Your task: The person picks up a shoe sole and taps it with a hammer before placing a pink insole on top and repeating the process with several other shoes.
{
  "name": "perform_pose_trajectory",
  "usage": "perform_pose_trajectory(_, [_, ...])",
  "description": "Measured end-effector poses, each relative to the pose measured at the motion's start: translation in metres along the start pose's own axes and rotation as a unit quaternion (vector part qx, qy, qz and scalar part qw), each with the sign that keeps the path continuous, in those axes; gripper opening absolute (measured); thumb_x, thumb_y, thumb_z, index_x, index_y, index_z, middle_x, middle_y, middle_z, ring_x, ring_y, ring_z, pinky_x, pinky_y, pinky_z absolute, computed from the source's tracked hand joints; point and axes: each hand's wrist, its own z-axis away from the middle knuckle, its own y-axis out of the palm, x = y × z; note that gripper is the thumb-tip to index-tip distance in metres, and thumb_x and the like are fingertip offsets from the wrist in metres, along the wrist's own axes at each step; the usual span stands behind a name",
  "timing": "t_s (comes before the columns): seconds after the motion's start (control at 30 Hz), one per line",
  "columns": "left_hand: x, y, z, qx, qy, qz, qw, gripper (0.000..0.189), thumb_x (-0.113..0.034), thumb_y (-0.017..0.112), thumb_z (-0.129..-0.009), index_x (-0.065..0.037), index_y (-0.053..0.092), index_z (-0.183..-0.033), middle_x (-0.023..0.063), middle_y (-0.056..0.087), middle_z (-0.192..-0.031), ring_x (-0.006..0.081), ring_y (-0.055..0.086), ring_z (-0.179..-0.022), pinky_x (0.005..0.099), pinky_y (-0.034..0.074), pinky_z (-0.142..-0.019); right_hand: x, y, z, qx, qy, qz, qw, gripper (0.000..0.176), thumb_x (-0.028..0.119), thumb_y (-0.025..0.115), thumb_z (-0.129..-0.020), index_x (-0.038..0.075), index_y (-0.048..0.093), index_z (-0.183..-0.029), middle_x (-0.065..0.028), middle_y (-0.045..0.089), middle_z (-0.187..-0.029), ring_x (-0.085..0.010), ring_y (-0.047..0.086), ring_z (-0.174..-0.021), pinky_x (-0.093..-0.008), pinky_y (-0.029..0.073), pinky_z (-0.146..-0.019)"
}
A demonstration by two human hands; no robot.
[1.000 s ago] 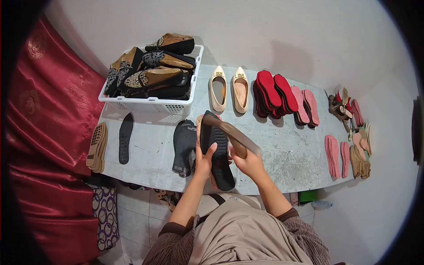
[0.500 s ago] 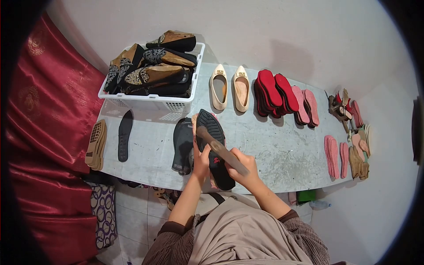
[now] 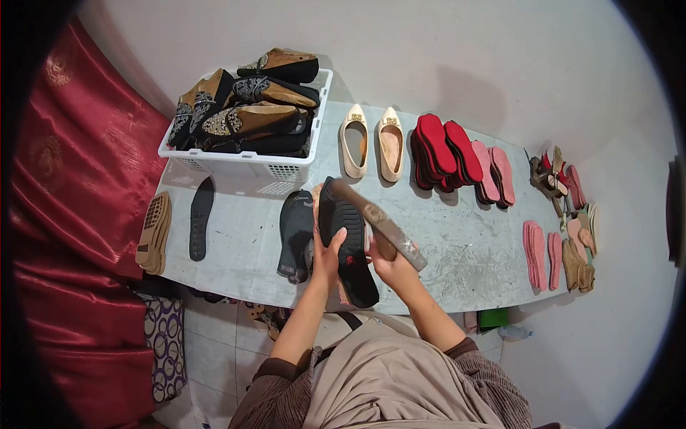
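My left hand [image 3: 326,261] is wrapped round a shoe with its black ridged sole [image 3: 343,222] turned up, the thumb lying across the middle of the sole. Pinkish edges of the shoe show along its left side. In my right hand [image 3: 394,269] is a hammer [image 3: 382,225], its long worn head slanting over the sole's right edge and its handle inside my fist. A dark sole [image 3: 294,236] lies on the table just left of the shoe.
A white plastic crate [image 3: 243,161] of shoes on lasts stands at the back left. Cream flats [image 3: 390,146], red insoles [image 3: 434,143] and pink insoles [image 3: 534,254] lie on the table [image 3: 457,243]. Tan soles [image 3: 152,232] are stacked at the left edge, near a single black sole [image 3: 201,218].
The hammer has lifted off the sole and shifted to the right, its head swinging up and away. My left thumb has moved further onto the sole.
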Motion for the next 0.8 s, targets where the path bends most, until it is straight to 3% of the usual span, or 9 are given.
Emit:
perform_pose_trajectory(0.17, [-0.004,0.003,0.000,0.031,-0.020,0.037,0.999,0.068,-0.014,0.061,-0.083,-0.014,0.022,-0.139,0.0111,0.048,-0.121,0.0213,0.053,-0.103,0.0325,0.049,-0.083,0.007,-0.008,-0.018,0.059,-0.006,0.075,0.995,0.016,0.005,0.061,-0.069,0.007,0.054,-0.084,-0.0144,0.055,-0.059,-0.0350,0.058,-0.056,-0.0352,0.045,-0.049])
perform_pose_trajectory(0.3, [0.007,-0.007,-0.005,0.012,0.012,0.003,1.000,0.067,-0.014,0.060,-0.084,-0.013,0.022,-0.138,0.0104,0.046,-0.122,0.0206,0.050,-0.106,0.0320,0.046,-0.086,-0.007,0.002,0.006,0.030,0.007,-0.013,0.999,0.019,0.008,0.062,-0.068,0.011,0.056,-0.086,-0.0146,0.059,-0.065,-0.0347,0.059,-0.060,-0.0384,0.046,-0.053])
perform_pose_trajectory(0.37, [0.011,-0.012,-0.007,0.014,0.021,0.027,0.999,0.062,-0.015,0.058,-0.085,-0.013,0.025,-0.137,0.0089,0.042,-0.125,0.0214,0.047,-0.109,0.0353,0.045,-0.087,0.005,-0.008,0.004,0.107,-0.004,0.104,0.989,0.021,0.008,0.062,-0.068,0.010,0.056,-0.088,-0.0146,0.059,-0.066,-0.0348,0.060,-0.061,-0.0389,0.046,-0.053])
perform_pose_trajectory(0.43, [0.011,-0.011,-0.008,-0.005,-0.002,0.038,0.999,0.059,-0.015,0.056,-0.087,-0.011,0.025,-0.136,0.0079,0.043,-0.124,0.0198,0.047,-0.107,0.0334,0.043,-0.089,0.000,-0.007,0.009,0.126,0.000,0.111,0.986,0.026,0.008,0.062,-0.066,0.011,0.056,-0.091,-0.0150,0.059,-0.067,-0.0349,0.060,-0.063,-0.0399,0.046,-0.054])
perform_pose_trajectory(0.5, [0.018,-0.019,-0.011,0.068,0.047,0.022,0.996,0.060,-0.016,0.056,-0.087,-0.012,0.022,-0.137,0.0072,0.045,-0.121,0.0175,0.048,-0.105,0.0304,0.042,-0.089,-0.003,-0.003,0.017,0.083,-0.028,0.018,0.996,0.015,0.005,0.060,-0.069,0.009,0.058,-0.083,-0.0130,0.057,-0.061,-0.0334,0.058,-0.056,-0.0338,0.045,-0.050])
perform_pose_trajectory(0.63, [0.023,-0.023,-0.015,0.038,0.041,-0.040,0.998,0.062,-0.018,0.057,-0.088,-0.012,0.020,-0.138,0.0074,0.046,-0.118,0.0156,0.048,-0.105,0.0286,0.042,-0.088,-0.002,-0.008,0.025,0.115,-0.003,0.077,0.990,0.014,0.002,0.059,-0.068,0.008,0.057,-0.081,-0.0125,0.056,-0.061,-0.0326,0.058,-0.055,-0.0325,0.045,-0.050])
perform_pose_trajectory(0.7, [0.036,-0.030,-0.023,0.049,0.082,-0.020,0.995,0.062,-0.019,0.058,-0.088,-0.012,0.020,-0.137,0.0083,0.046,-0.119,0.0156,0.048,-0.105,0.0285,0.042,-0.088,-0.006,-0.011,0.027,0.143,0.023,0.057,0.988,0.032,0.008,0.062,-0.064,0.010,0.057,-0.095,-0.0151,0.061,-0.070,-0.0346,0.060,-0.062,-0.0376,0.047,-0.055])
perform_pose_trajectory(0.73, [0.038,-0.032,-0.026,0.048,0.082,-0.019,0.995,0.062,-0.019,0.058,-0.088,-0.012,0.020,-0.137,0.0083,0.046,-0.119,0.0156,0.048,-0.105,0.0285,0.042,-0.088,-0.008,-0.011,0.028,0.144,0.022,0.057,0.988,0.032,0.008,0.062,-0.064,0.010,0.057,-0.095,-0.0151,0.061,-0.070,-0.0346,0.060,-0.062,-0.0376,0.047,-0.055])
perform_pose_trajectory(0.8, [0.039,-0.033,-0.027,0.011,0.012,-0.004,1.000,0.061,-0.019,0.057,-0.088,-0.013,0.022,-0.137,0.0091,0.044,-0.122,0.0157,0.048,-0.107,0.0313,0.043,-0.087,-0.008,-0.011,0.034,0.115,-0.021,0.025,0.993,0.030,0.007,0.061,-0.065,0.010,0.057,-0.095,-0.0144,0.062,-0.072,-0.0341,0.060,-0.062,-0.0367,0.047,-0.056])
